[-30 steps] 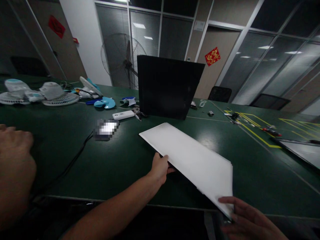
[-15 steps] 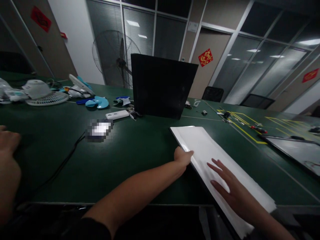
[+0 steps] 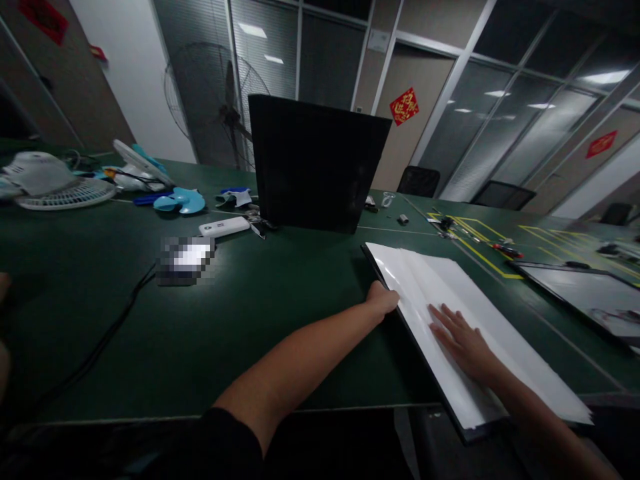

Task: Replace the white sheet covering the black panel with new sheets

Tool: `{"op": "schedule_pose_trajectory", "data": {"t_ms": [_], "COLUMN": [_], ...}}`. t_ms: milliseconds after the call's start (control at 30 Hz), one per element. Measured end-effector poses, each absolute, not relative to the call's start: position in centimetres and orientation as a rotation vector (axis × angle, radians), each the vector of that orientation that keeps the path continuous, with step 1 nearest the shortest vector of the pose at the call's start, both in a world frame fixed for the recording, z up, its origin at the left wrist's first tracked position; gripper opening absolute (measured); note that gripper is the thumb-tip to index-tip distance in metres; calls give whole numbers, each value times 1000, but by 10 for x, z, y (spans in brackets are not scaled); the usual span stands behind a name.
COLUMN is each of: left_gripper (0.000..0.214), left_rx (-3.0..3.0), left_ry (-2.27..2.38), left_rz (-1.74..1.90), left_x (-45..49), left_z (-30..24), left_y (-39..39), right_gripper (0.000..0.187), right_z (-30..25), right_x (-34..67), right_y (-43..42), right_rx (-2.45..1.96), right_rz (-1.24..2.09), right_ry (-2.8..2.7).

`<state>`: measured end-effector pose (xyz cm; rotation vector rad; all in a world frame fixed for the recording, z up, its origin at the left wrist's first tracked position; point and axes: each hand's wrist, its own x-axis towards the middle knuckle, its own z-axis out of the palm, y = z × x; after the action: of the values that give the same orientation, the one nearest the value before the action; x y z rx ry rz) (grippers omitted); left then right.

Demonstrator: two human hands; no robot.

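Observation:
A stack of white sheets (image 3: 480, 300) lies on a thin dark panel, flat on the green table (image 3: 260, 320), with its near end over the front edge. My left hand (image 3: 383, 300) curls around the panel's left edge near the far corner. My right hand (image 3: 457, 340) rests on top of the sheets with fingers stretched flat, holding nothing.
A black upright screen (image 3: 310, 163) stands behind the sheets. Left of it lie a white oblong device (image 3: 223, 227), a blurred object (image 3: 185, 260), a black cable (image 3: 100, 347), fan parts (image 3: 60, 190) and a blue fan blade (image 3: 179, 200). Another flat panel (image 3: 580, 293) lies at the right.
The white panel swung round and came down flat, further right. My right hand left its near corner and now lies on top. The hand at the far left has almost left the view.

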<state>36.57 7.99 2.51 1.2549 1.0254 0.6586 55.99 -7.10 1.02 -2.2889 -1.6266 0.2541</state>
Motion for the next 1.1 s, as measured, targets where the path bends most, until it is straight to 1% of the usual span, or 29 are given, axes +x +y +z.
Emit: {"op": "schedule_pose_trajectory", "data": {"t_ms": [100, 267, 367, 533, 733, 867, 933, 1033, 1100], "left_gripper": [42, 42, 42, 41, 41, 39, 33, 18, 14], "left_rx": [1271, 1260, 1235, 1145, 920, 720, 610, 447, 358], "left_ry": [1078, 1181, 1181, 1115, 1105, 1164, 1199, 1231, 1223], "left_rz": [625, 613, 616, 629, 711, 872, 978, 1142, 1221], "left_x": [370, 376, 375, 360, 301, 241, 213, 184, 173], "left_z": [25, 33, 38, 42, 55, 62, 61, 56, 51], "left_y": [82, 82, 82, 78, 74, 71, 62, 39, 21], "right_gripper": [64, 66, 63, 66, 64, 47, 43, 48, 52], "right_z": [19, 19, 9, 5, 16, 16, 17, 23, 31], "right_x": [546, 527, 544, 606, 665, 677, 679, 681, 682], "right_y": [-73, -75, -67, -56, -61, -66, -68, -69, -69], "right_rx": [-2236, -2217, -2250, -2278, -2175, -2142, -2154, -2241, -2341], "right_rz": [252, 315, 308, 268, 275, 262, 260, 239, 182], "right_ry": [-1699, -1750, -1643, -1436, -1348, -1334, -1370, -1464, -1519]}}
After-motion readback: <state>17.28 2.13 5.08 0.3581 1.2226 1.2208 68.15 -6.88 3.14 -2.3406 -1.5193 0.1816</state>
